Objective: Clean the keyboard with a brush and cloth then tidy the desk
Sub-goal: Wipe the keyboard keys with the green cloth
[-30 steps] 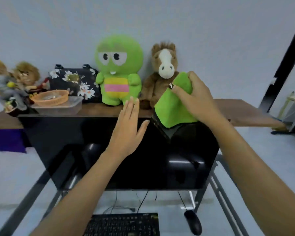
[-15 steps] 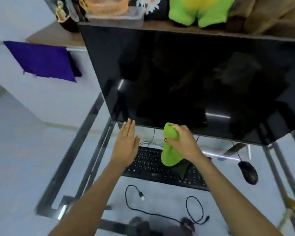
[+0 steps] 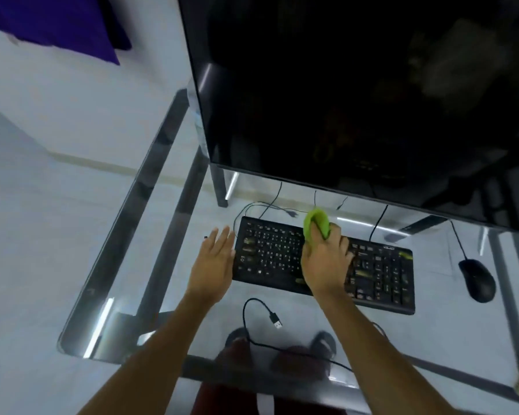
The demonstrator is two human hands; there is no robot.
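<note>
Right hand (image 3: 324, 265) fingers grasp green cloth (image 3: 315, 224) over black keyboard (image 3: 324, 263); left hand (image 3: 213, 265) fingers released, left of keyboard.

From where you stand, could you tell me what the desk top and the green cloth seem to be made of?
Desk top: apparently clear glass, glossy; floor and feet show through it.
Green cloth: soft fabric, possibly microfibre; matte, bunching in the right hand.

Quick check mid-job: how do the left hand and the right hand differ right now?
The left hand is flat with straight fingers and holds nothing; the right hand is curled round the green cloth. The left hand sits beside the keyboard's left end; the right hand is over its keys. Both are at keyboard level.
</note>
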